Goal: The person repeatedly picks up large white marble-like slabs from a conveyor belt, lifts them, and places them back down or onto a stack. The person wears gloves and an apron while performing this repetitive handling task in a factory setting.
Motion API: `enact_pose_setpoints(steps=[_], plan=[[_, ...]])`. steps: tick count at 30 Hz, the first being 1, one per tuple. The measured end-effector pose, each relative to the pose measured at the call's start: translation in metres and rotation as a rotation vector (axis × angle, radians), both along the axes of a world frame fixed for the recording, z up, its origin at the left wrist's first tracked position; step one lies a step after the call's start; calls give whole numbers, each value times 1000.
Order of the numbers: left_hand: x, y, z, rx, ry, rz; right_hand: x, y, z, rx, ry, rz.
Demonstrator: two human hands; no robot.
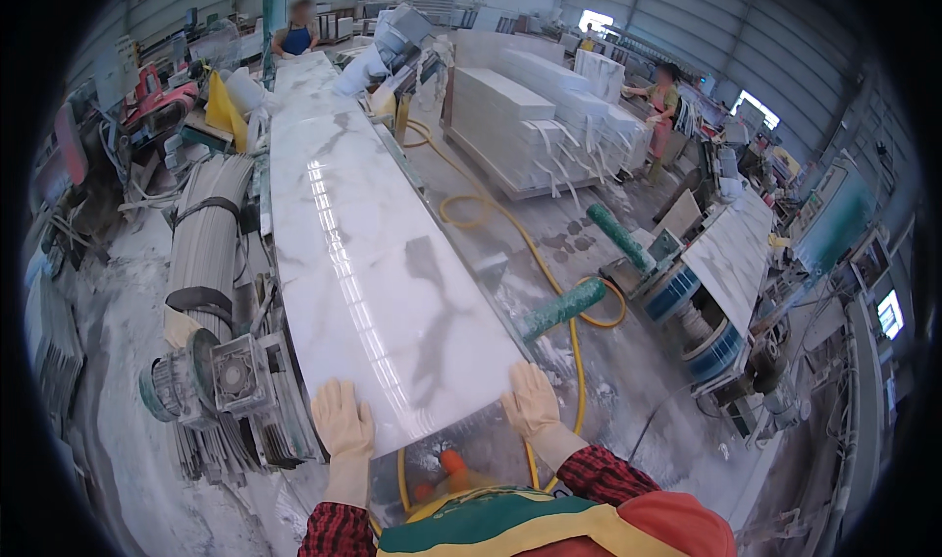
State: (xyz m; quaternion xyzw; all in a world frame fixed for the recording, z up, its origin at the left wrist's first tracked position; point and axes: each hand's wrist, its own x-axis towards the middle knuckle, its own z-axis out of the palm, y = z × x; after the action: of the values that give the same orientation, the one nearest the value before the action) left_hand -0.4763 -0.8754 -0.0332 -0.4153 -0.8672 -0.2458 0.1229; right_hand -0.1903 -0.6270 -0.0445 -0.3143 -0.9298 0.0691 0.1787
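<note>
A long polished white marble slab [378, 292] with grey veins stretches away from me on a narrow bench or machine bed. At its near left corner lies my left hand [343, 420], in a cream glove, with the fingers extended forward over the edge. My right hand [535, 400], gloved alike, rests against the near right corner; its fingers point forward and lie nearly flat. Both thumbs show on the slab side, and neither hand is closed round anything that I can see. Whatever lies under the palms is hidden.
Left of the slab are a motor with a gearbox [240, 375] and a strapped bundle of strips [208, 233]. A green roller [561, 309] juts out on the right; a yellow hose [535, 248] winds along the floor. Stacked slabs [520, 115] stand farther off. Co-workers [294, 39] are behind.
</note>
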Motion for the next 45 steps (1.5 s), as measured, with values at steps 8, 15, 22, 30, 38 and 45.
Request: enact_pose_setpoints(steps=[8, 15, 22, 30, 38, 45], plan=[[21, -32, 20, -37, 41, -133, 3, -6, -8, 72, 27, -47], [40, -69, 2, -39, 59, -185, -3, -4, 37, -250, -14, -100], [37, -65, -1, 30, 86, -234, 1, 14, 13, -470, 43, -391], [29, -36, 7, 29, 99, -126, 23, 62, -61, -768, 196, -173], [40, -25, -9, -52, 110, 95, 12, 43, 3, -1429, 211, -339], [17, -22, -36, -62, 104, 149, 14, 47, -32, -1258, 154, -302]])
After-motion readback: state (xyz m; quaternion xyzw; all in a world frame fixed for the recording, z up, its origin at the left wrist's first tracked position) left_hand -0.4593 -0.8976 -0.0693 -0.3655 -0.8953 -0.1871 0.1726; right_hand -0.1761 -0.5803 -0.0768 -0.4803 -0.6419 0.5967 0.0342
